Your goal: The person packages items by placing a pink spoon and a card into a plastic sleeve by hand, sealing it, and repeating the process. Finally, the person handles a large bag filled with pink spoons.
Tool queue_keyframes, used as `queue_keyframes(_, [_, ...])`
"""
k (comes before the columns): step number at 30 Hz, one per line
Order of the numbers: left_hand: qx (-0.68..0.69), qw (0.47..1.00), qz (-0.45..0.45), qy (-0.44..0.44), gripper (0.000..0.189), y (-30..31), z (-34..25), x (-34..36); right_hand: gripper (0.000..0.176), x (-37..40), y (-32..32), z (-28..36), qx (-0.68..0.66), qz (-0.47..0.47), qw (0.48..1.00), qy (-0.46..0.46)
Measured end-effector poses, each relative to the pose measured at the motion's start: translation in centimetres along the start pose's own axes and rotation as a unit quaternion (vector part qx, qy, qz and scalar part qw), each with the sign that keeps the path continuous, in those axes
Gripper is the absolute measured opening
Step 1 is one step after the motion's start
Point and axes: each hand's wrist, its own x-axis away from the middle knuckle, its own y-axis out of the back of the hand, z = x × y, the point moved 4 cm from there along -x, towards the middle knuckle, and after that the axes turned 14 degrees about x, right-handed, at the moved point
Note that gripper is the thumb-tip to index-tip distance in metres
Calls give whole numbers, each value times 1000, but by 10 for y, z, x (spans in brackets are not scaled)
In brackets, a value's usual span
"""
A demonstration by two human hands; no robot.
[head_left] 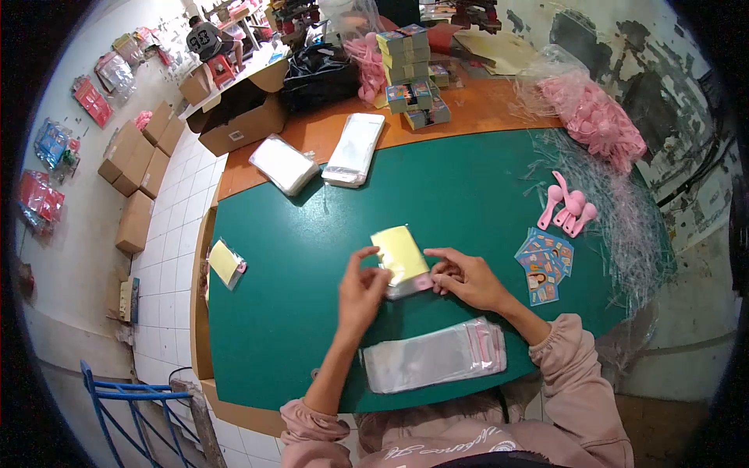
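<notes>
A clear packet with a yellow card (400, 253) lies on the green table (289, 312), with something pink at its lower edge. My left hand (363, 290) touches the packet's left side, its fingers bent. At the lower right corner is my right hand (468, 281), index finger stretched over the packet and the other fingers curled at its edge. Nearer my body lies a stack of clear plastic bags (433, 357). Several pink spoons (573, 204) and a fan of blue printed cards (544, 264) lie to the right.
Another yellow-card packet (225, 264) is at the table's left edge. Two white packs (285, 164) (354, 150) lie at the back, near bundled card stacks (407, 66). A bag of pink spoons (589, 113) and plastic strands (624, 226) are at right. A person (209, 40) sits far left.
</notes>
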Motion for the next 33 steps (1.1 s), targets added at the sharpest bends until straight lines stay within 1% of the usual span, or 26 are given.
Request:
queue_keyframes(2, [-106,992,-52,-53,25,38,-13,-9,36,4,9,8,19,-3,1000,16])
queue_keyframes(3, [-111,984,-92,-102,21,64,-26,-8,33,10,19,19,122,-15,990,74])
queue_keyframes(4, [-205,961,-142,-120,18,92,-41,-7,30,19,28,29,224,-30,966,127])
queue_keyframes(5, [-251,940,-177,-152,21,126,-46,-9,30,28,41,34,228,-37,965,126])
queue_keyframes(7, [-379,868,-253,-196,24,172,-66,-1,24,55,73,41,348,-145,920,110])
queue_keyframes(8, [-419,861,-229,-173,28,191,-66,0,24,71,85,39,348,-148,920,105])
queue_keyframes(10, [-460,850,-203,-156,33,223,-65,2,20,96,108,27,391,-184,901,28])
queue_keyframes(12, [-522,833,-141,-117,46,246,-50,-3,17,111,119,20,382,-197,903,-2])
queue_keyframes(14, [-530,828,-141,-119,51,284,-40,-24,15,118,125,16,375,-208,903,-33])
queue_keyframes(15, [-540,821,-147,-114,57,290,-42,-27,15,116,132,13,393,-245,886,-39])
queue_keyframes(17, [-584,787,-190,-61,64,321,-42,-41,16,101,147,0,409,-280,867,-45])
queue_keyframes(19, [-613,725,-311,50,63,316,-57,-45,18,76,164,-15,499,-292,816,9])
queue_keyframes(20, [-589,728,-351,15,62,283,-72,-39,18,65,170,-20,496,-294,817,12])
queue_keyframes(21, [-564,727,-390,-17,61,251,-81,-28,18,54,171,-24,549,-265,792,33])
queue_keyframes(22, [-493,792,-332,-138,55,242,-75,-30,18,45,171,-25,599,-233,764,55])
queue_keyframes(23, [-516,786,-274,-202,49,211,-78,-23,18,38,174,-24,597,-228,767,60])
queue_keyframes(24, [-535,774,-215,-263,44,170,-84,-12,20,30,175,-25,632,-178,753,40])
queue_keyframes(25, [-494,820,-129,-260,38,132,-91,-2,21,24,176,-27,667,-126,734,22])
queue_keyframes(26, [-445,858,-43,-255,33,92,-98,10,26,22,175,-25,680,-135,718,54])
queue_keyframes(27, [-395,893,9,-214,30,57,-97,20,26,19,172,-20,682,-126,718,59])
queue_keyframes(28, [-355,907,109,-198,33,27,-92,28,27,19,172,-3,644,-199,731,102])
queue_keyframes(29, [-363,896,150,-209,32,0,-81,35,27,19,171,9,600,-270,740,140])
queue_keyframes(30, [-369,882,192,-221,31,-24,-72,42,27,17,169,19,585,-337,710,200])
queue_keyframes(31, [-374,875,227,-209,29,-44,-59,48,27,14,159,27,585,-334,710,202])
queue_keyframes(32, [-377,866,262,-198,28,-59,-47,54,26,15,152,38,484,-364,773,190])
queue_keyframes(33, [-376,867,262,-199,28,-67,-41,54,25,14,144,47,375,-390,822,176])
